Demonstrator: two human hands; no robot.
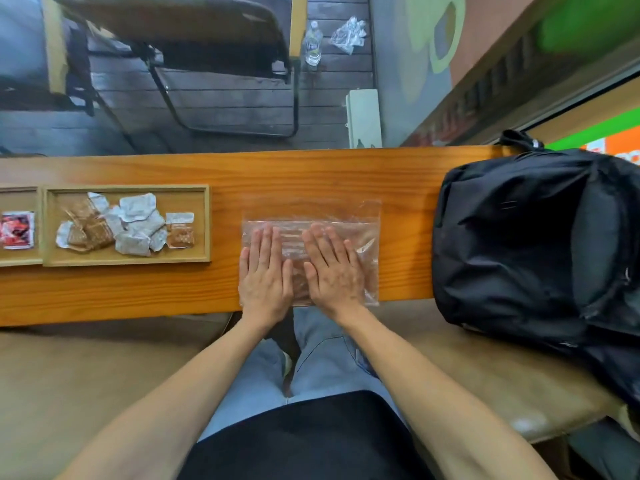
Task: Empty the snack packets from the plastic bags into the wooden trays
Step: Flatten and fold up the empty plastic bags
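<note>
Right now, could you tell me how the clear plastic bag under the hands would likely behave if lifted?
The plastic bag looks thin and wrinkled, so it would probably sag limply. It lies flat under the left hand and right hand, so it is likely very light and may slide on the smooth table.

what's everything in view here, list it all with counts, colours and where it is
plastic bag: 1, clear, flat on table centre
wooden trays: 2, light wood, table left; one cut off at the edge
snack packets: a pile, white and brown, in the full tray; 1 red in the cut-off tray
table: 1, orange wood
backpack: 1, black, right
chair: 1, dark, floor beyond
water bottle: 1, clear, floor
hands: left, right, flat on the bag
</note>
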